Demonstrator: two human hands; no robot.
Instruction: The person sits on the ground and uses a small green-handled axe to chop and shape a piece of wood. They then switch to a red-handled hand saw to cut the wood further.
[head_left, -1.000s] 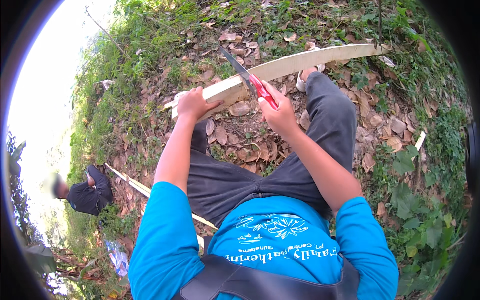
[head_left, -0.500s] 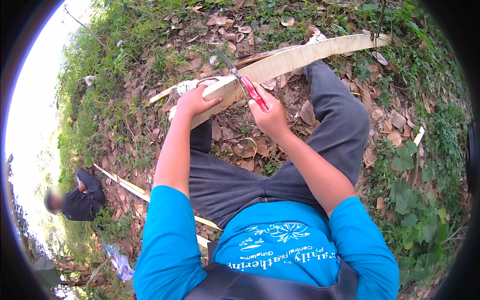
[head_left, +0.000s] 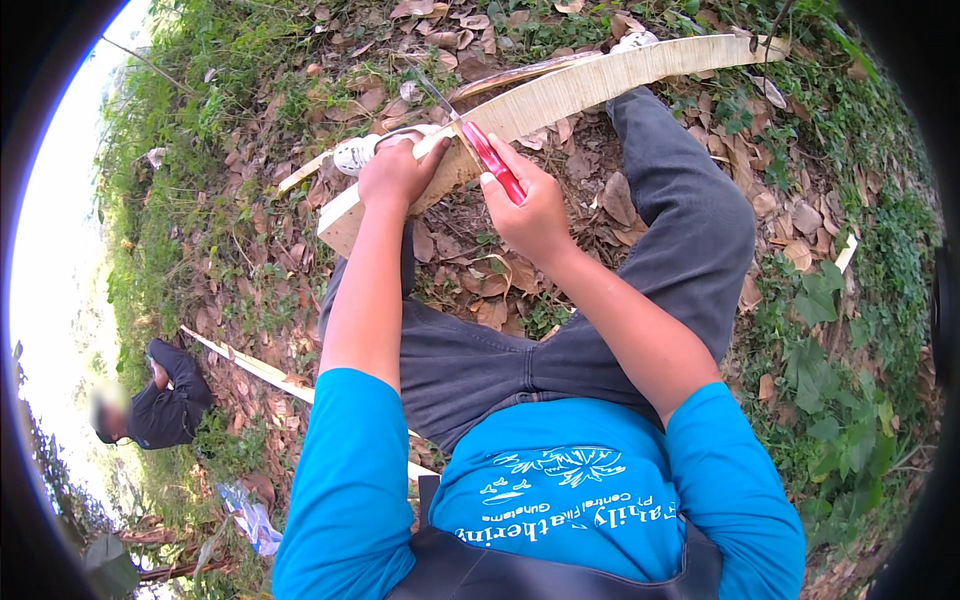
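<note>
A long pale wooden plank (head_left: 560,98) runs from in front of me out to the far right, with close lines across its face. My left hand (head_left: 398,175) is closed over its near left part, thumb on the upper edge. In my right hand (head_left: 528,205) is the red handle of a saw (head_left: 492,160). Its narrow grey blade points away to the far left and lies across the plank, just right of my left hand. Part of the blade is hidden behind the wood, and its teeth are too small to make out.
Dry leaves (head_left: 490,285) and green plants cover the ground. A thin wood strip (head_left: 245,368) lies to my left, near a plastic bag (head_left: 250,520). Another person (head_left: 170,400) sits at the far left. My white shoe (head_left: 360,152) shows behind the plank.
Both hands, the saw and the plank's near end appear slightly farther away. The saw has shifted a little left, its handle closer to the plank, and my left hand now wraps more tightly over the wood.
</note>
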